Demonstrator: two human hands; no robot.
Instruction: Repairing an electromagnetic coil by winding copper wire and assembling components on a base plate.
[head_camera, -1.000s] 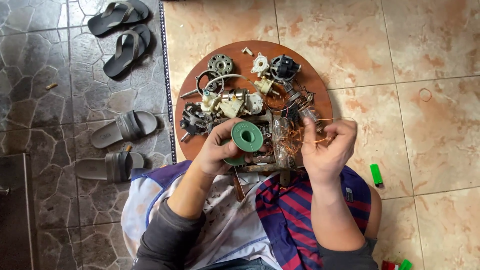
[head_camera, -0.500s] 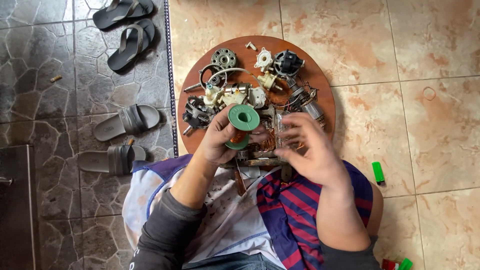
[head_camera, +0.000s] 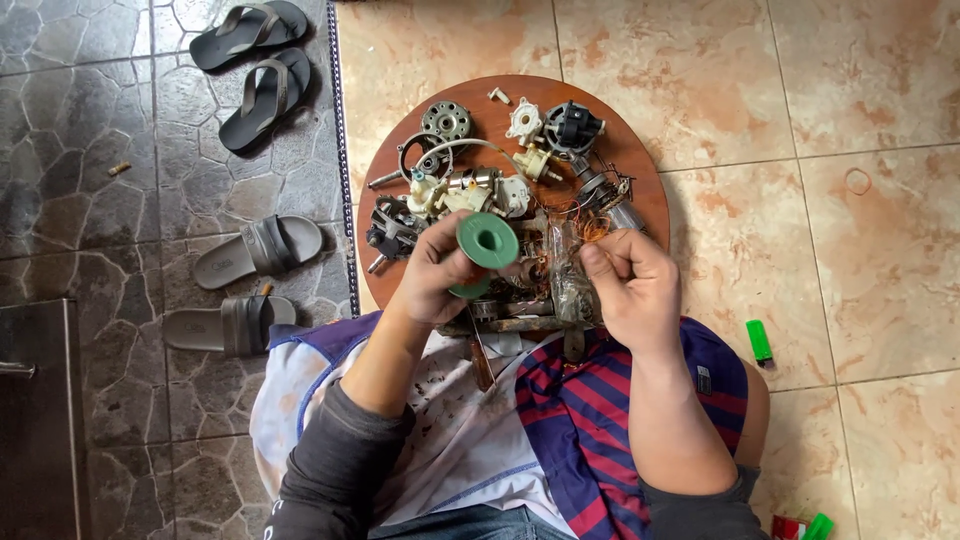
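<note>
Above the round board (head_camera: 640, 170), left hand (head_camera: 435, 275) fingers clamped on green spool (head_camera: 487, 240), right hand (head_camera: 630, 285) fingers pinched together.

green spool (head_camera: 487, 241) partly hidden by left hand (head_camera: 432, 275), lighter (head_camera: 817, 527) cut off at bottom edge

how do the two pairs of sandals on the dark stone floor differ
The black pair are thong-style flip-flops with thin Y straps; the grey pair are slides with one broad band each. The black pair lies at the top of the view, far from the round wooden board; the grey pair lies lower, beside the person's knee. The black ones lie slanted, the grey ones nearly level. Both pairs rest sole down on the stone floor.
</note>
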